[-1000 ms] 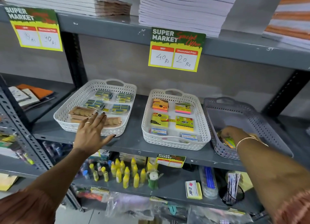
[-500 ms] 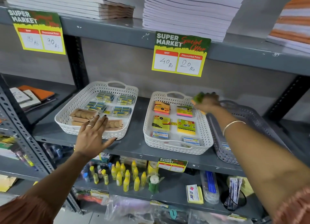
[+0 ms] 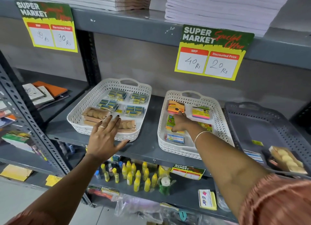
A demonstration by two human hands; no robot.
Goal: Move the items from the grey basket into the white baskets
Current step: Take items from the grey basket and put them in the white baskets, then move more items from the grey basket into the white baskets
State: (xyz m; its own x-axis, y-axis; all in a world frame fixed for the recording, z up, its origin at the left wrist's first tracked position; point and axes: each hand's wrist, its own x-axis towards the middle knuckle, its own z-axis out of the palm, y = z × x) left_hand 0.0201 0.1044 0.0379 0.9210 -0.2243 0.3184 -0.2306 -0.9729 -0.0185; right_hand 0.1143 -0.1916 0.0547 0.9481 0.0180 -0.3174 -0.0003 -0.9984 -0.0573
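Note:
Three baskets stand in a row on the grey shelf. The left white basket (image 3: 75, 118) holds blue-yellow packs and brown packs of round pieces. My left hand (image 3: 104, 135) rests flat on its front rim, fingers spread. The middle white basket (image 3: 222, 122) holds an orange pack (image 3: 175, 106), a yellow-pink pack (image 3: 201, 112) and a blue-white box (image 3: 175, 138). My right hand (image 3: 182, 124) is down inside it, fingers curled on a green sticky-note pack (image 3: 170, 122) in the left column. The grey basket (image 3: 262, 123) on the right holds a pack of round pieces (image 3: 286, 159) and a blue-white pack (image 3: 254, 155).
Price signs (image 3: 213, 53) hang from the upper shelf edge, which carries stacks of paper (image 3: 218, 7). The shelf below holds several yellow bottles (image 3: 134, 176) and a small boxed pad (image 3: 207, 199). A perforated steel post (image 3: 33, 127) stands at the left.
My right hand has carried the green pack from the grey basket over the rim and down into the middle white basket. My left hand stayed on the left basket.

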